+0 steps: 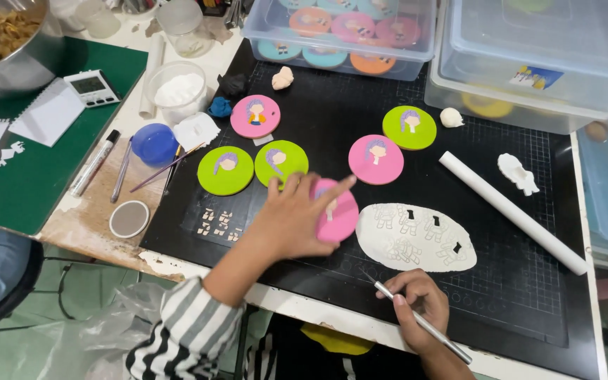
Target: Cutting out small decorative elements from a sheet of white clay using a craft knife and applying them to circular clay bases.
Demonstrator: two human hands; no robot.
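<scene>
The left hand [293,222] is reaching across the black cutting mat [360,119] and gripping a pink clay disc [339,214], its fingers [328,190] spread wide and curling over the disc's top and left edge. The disc is sitting near the middle of the mat, just left of a flattened white clay sheet [416,238] that is showing small figure-shaped cutouts. The sleeve on that arm is striped black and white.

The right hand [416,301] is hovering at the near edge of the surface, its fingers closed around a thin metal tool [423,325] in a pen-like grip, with the tool's tip pointing toward the near left edge of the white sheet.

Farther back on the mat, more discs are lying flat, each bearing a small purple-haired figure: two green ones [225,170] [281,162] to the left, a pink one [255,116] beyond them, another pink one [376,159] in the middle and a green one [409,127] far right of it. A white rolling pin [511,211] is lying diagonally on the right side of the mat. Small cut clay pieces [218,224] are lying at the near left of the mat.

Clear plastic boxes [343,35] holding coloured discs are standing at the far edge. Left of the mat, a blue cup [155,144], a marker [95,162] and a digital scale [91,87] are resting.
</scene>
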